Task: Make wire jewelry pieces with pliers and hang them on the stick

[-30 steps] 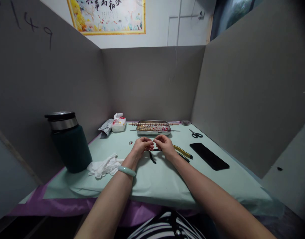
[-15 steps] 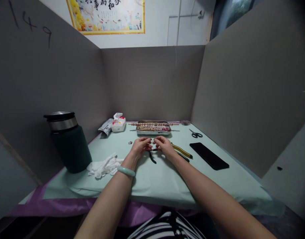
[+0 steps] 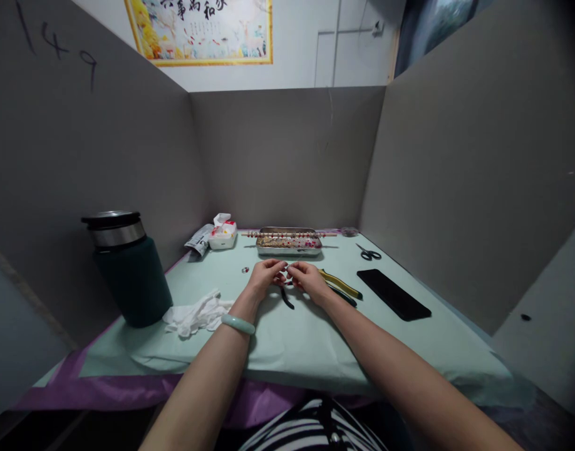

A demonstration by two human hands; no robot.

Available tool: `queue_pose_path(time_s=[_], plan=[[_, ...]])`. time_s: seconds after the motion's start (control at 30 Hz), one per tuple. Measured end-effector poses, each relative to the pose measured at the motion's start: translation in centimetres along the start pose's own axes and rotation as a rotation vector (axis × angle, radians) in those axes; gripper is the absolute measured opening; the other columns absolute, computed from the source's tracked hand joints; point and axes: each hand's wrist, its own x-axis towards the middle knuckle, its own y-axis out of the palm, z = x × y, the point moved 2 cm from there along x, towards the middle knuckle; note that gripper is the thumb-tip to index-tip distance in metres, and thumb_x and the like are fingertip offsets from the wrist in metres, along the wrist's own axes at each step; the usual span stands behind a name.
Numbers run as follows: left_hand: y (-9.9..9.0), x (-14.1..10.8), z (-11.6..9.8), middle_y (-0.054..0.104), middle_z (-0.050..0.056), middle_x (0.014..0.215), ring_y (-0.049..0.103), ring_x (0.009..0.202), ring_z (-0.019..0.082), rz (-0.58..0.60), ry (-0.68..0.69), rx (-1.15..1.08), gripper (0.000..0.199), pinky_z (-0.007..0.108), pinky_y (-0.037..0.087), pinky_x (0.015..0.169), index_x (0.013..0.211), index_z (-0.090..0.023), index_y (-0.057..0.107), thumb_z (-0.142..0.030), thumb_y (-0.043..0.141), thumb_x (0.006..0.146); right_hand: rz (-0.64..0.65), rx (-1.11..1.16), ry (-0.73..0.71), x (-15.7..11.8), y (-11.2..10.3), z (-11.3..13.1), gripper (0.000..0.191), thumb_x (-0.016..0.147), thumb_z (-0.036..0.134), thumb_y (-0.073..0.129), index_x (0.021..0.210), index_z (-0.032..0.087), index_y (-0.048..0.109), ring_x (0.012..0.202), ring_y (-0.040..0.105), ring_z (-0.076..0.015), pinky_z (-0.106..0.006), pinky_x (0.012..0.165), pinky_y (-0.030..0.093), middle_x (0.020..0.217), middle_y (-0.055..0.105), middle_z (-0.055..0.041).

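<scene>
My left hand point(image 3: 269, 275) and my right hand point(image 3: 306, 275) meet over the middle of the table, thumbs and forefingers pinched. Whatever lies between the fingertips is too small to make out. A black curved tool handle point(image 3: 287, 299) shows on the cloth just below the fingers; its other part is hidden by my hands. Beside my right hand lie pliers with yellow handles point(image 3: 341, 284) and a dark green handle point(image 3: 344, 296). A small ring-like piece with red on it point(image 3: 245, 270) rests left of my left hand. Behind both hands stands a metal tray point(image 3: 290, 253) of small beads.
Beaded sticks point(image 3: 287, 235) lie across the tray. Scissors point(image 3: 369, 254) and a black phone-like slab point(image 3: 393, 294) are on the right. At left stand a dark green flask point(image 3: 132, 279), crumpled white tissue point(image 3: 198, 313) and a tissue pack point(image 3: 223, 235). Grey partitions point(image 3: 287, 156) enclose the table.
My right hand has shifted slightly left, so the fingertips of both hands are closer together. The things on the table stay where they were.
</scene>
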Motion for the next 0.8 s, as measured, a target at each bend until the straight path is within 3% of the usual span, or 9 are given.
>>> queue_pose_path(time_s=[0.1, 0.17, 0.27, 0.33, 0.4, 0.47, 0.63, 0.8], plan=[[0.0, 0.0, -0.1, 0.061, 0.003, 0.071, 0.055, 0.05, 0.01, -0.033, 0.003, 0.067, 0.031, 0.024, 0.045, 0.05, 0.08, -0.011, 0.062, -0.04, 0.066, 0.07, -0.068, -0.046, -0.022, 0.3, -0.3, -0.4, 0.023, 0.071, 0.038, 0.057, 0.075, 0.015, 0.057, 0.045, 0.044, -0.0066, -0.019, 0.043, 0.032, 0.063, 0.059, 0.0013], [-0.1, 0.0, -0.3, 0.06, 0.003, 0.068, 0.054, 0.047, 0.01, -0.135, 0.05, 0.228, 0.029, 0.024, 0.044, 0.049, 0.075, -0.012, 0.062, -0.041, 0.06, 0.074, -0.154, -0.151, -0.035, 0.7, -0.8, -0.8, 0.02, 0.072, 0.036, 0.055, 0.072, 0.015, 0.057, 0.045, 0.045, -0.0074, -0.02, 0.045, 0.035, 0.062, 0.06, 0.0006], [-0.1, -0.3, -1.2, 0.062, 0.004, 0.069, 0.054, 0.051, 0.01, -0.346, 0.31, 0.59, 0.026, 0.024, 0.044, 0.055, 0.071, -0.013, 0.064, -0.037, 0.056, 0.078, -0.261, -0.364, -0.047, 1.0, -1.4, -1.2, 0.018, 0.073, 0.031, 0.052, 0.067, 0.016, 0.059, 0.047, 0.049, -0.0096, -0.022, 0.049, 0.037, 0.061, 0.062, -0.0011], [0.3, -0.6, -1.5, 0.066, 0.005, 0.084, 0.057, 0.061, 0.011, -0.349, 0.511, 0.773, 0.019, 0.023, 0.044, 0.063, 0.083, -0.016, 0.067, -0.03, 0.055, 0.08, -0.276, -0.466, -0.078, 1.1, -1.4, -1.3, 0.018, 0.073, 0.029, 0.051, 0.065, 0.016, 0.06, 0.051, 0.052, -0.0112, -0.022, 0.052, 0.039, 0.061, 0.063, -0.0018], [0.7, -0.8, -1.3, 0.067, 0.005, 0.096, 0.059, 0.071, 0.012, -0.254, 0.595, 0.913, 0.02, 0.023, 0.044, 0.069, 0.094, -0.019, 0.068, -0.022, 0.054, 0.081, -0.256, -0.506, -0.132, 1.0, -1.3, -1.1, 0.017, 0.073, 0.028, 0.05, 0.065, 0.016, 0.06, 0.055, 0.055, -0.0124, -0.023, 0.056, 0.04, 0.061, 0.064, -0.0018], [1.1, -0.9, -0.9, 0.068, 0.005, 0.096, 0.061, 0.078, 0.014, -0.185, 0.572, 1.056, 0.021, 0.023, 0.043, 0.072, 0.095, -0.021, 0.069, -0.02, 0.052, 0.082, -0.24, -0.513, -0.169, 0.9, -1.1, -0.9, 0.017, 0.073, 0.027, 0.05, 0.064, 0.016, 0.06, 0.058, 0.056, -0.0131, -0.023, 0.059, 0.041, 0.061, 0.064, -0.0018], [1.7, -1.5, -0.6, 0.068, 0.006, 0.087, 0.06, 0.079, 0.018, -0.179, 0.42, 1.371, 0.026, 0.027, 0.039, 0.068, 0.09, -0.025, 0.071, -0.03, 0.045, 0.087, -0.237, -0.563, -0.189, 0.6, -0.9, -0.7, 0.017, 0.075, 0.026, 0.05, 0.064, 0.017, 0.059, 0.059, 0.057, -0.014, -0.024, 0.061, 0.04, 0.061, 0.064, -0.0017], [1.8, -1.8, -1.3, 0.067, 0.009, 0.079, 0.054, 0.088, 0.023, -0.178, 0.452, 1.413, 0.027, 0.031, 0.035, 0.075, 0.08, -0.023, 0.071, -0.029, 0.046, 0.086, -0.19, -0.468, -0.166, 0.7, -0.8, -0.9, 0.016, 0.075, 0.024, 0.049, 0.068, 0.017, 0.061, 0.057, 0.056, -0.0131, -0.024, 0.058, 0.041, 0.064, 0.066, -0.002]])
